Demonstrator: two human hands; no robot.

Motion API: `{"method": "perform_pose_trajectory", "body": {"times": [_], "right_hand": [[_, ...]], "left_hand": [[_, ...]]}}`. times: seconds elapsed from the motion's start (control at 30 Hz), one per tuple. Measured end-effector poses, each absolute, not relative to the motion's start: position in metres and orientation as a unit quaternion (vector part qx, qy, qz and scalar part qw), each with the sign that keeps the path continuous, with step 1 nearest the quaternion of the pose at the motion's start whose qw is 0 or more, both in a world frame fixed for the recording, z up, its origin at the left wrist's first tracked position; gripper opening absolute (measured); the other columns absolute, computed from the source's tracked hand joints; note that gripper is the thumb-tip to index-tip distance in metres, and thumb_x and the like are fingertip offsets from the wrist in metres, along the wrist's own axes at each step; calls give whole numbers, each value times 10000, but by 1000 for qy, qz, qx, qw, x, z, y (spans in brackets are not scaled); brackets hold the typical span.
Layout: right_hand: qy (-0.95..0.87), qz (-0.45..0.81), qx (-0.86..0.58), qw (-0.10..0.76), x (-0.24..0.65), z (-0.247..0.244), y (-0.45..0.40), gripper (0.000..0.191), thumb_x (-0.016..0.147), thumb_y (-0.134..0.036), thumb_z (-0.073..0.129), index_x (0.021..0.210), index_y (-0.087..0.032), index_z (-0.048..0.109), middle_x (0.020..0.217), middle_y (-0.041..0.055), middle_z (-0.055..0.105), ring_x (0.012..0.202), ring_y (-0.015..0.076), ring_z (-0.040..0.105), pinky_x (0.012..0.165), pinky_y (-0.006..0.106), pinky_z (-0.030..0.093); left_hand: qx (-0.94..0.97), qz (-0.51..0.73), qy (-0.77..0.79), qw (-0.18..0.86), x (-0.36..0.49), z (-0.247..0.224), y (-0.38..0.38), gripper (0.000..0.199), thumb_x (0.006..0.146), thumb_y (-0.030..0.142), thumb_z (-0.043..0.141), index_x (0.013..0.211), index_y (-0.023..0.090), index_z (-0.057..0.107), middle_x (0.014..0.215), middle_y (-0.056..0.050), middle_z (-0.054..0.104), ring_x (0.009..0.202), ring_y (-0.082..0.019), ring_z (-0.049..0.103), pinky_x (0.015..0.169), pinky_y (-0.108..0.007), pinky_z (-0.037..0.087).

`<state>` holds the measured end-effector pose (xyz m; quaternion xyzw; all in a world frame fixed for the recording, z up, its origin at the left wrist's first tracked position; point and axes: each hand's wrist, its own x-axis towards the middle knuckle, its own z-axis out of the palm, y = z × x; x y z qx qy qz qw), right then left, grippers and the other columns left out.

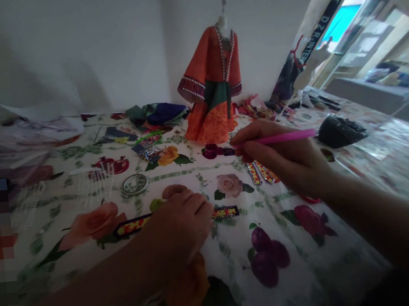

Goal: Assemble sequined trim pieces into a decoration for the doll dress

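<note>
A patterned strip (133,225) in yellow and red with a dark edge lies across the flowered tablecloth. My left hand (185,218) rests over its middle, fingers bent and pressed together, so that part is hidden. To the right and farther off, my right hand (266,151) pinches a pink pen-like stick (290,136), its tip pointing left above the cloth. Two more patterned strips (259,173) lie beneath my right hand. Small shiny bits (202,178) are scattered between the hands.
A small dress form in an orange and green dress (214,84) stands at the back. Nearby are a packet of sequins (149,151), a round dish (135,184), strings of white beads (96,184), folded blue cloth (167,112) and a black bundle (341,130).
</note>
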<state>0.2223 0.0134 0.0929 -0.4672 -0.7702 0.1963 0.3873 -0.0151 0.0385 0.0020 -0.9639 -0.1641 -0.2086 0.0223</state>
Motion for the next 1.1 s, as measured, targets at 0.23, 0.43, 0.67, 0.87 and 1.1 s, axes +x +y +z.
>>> {"method": "perform_pose_trajectory", "body": {"times": [0.23, 0.43, 0.67, 0.87, 1.1], "right_hand": [[-764, 243, -484, 350, 203, 53, 34, 170, 1030, -312, 481, 1025, -188, 598, 877, 21, 612, 758, 148, 592, 676, 302, 466], [-772, 236, -498, 318, 205, 26, 41, 198, 1037, -324, 464, 926, -193, 564, 867, 16, 602, 707, 134, 558, 641, 302, 409], [-790, 217, -499, 282, 210, 21, 41, 194, 1017, -272, 483, 858, -192, 561, 872, 24, 635, 694, 137, 566, 646, 313, 403], [-793, 216, -505, 265, 210, 21, 41, 211, 1022, -283, 472, 855, -191, 561, 846, 21, 644, 666, 130, 569, 630, 304, 408], [-803, 193, -498, 265, 207, 22, 42, 202, 1021, -274, 473, 854, -195, 555, 787, -2, 604, 608, 113, 526, 586, 285, 388]], "left_hand": [[-955, -209, -203, 49, -14, 5, 37, 163, 939, 111, 507, 889, 149, 658, 859, -88, 655, 868, -236, 600, 845, -448, 533], [-952, -220, -209, 48, -14, 6, 34, 157, 949, 149, 503, 935, 161, 658, 891, -87, 674, 882, -244, 618, 838, -445, 526], [-968, -208, -136, 32, -16, 13, 25, 220, 987, 159, 450, 925, 164, 661, 936, -74, 708, 815, -219, 630, 768, -396, 546], [-970, -217, -110, 16, -19, 10, 24, 187, 953, 129, 490, 988, 175, 667, 1000, -81, 726, 842, -218, 637, 809, -400, 525], [-965, -228, -131, 11, -18, -1, 19, 147, 936, 143, 519, 982, 184, 653, 1012, -82, 717, 897, -233, 639, 847, -416, 505]]}}
